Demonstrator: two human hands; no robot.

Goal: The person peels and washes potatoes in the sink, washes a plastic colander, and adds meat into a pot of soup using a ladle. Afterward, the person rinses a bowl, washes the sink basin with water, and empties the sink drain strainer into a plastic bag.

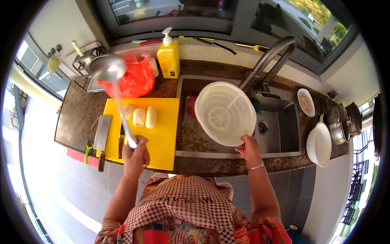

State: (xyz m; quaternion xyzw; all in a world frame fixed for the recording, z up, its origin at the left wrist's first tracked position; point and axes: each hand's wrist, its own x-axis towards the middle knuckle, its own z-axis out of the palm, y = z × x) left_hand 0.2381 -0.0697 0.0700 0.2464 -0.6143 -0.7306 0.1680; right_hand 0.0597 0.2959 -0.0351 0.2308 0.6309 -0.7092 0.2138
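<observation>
My left hand is closed around the handle of a metal ladle, whose bowl is raised over the far left counter. My right hand grips the near rim of a white plastic colander, tilted above the sink; nothing shows inside it. Below the ladle lies a yellow cutting board with three pale peeled vegetable pieces. A cleaver rests at its left edge. The small knife beside my left hand is partly hidden by the ladle handle.
Peelings lie in the left basin. A green peeler is at the counter's front edge. Behind the board stand a red plastic bag and a yellow pump bottle. The faucet arches nearby. At right are a white bowl and pot.
</observation>
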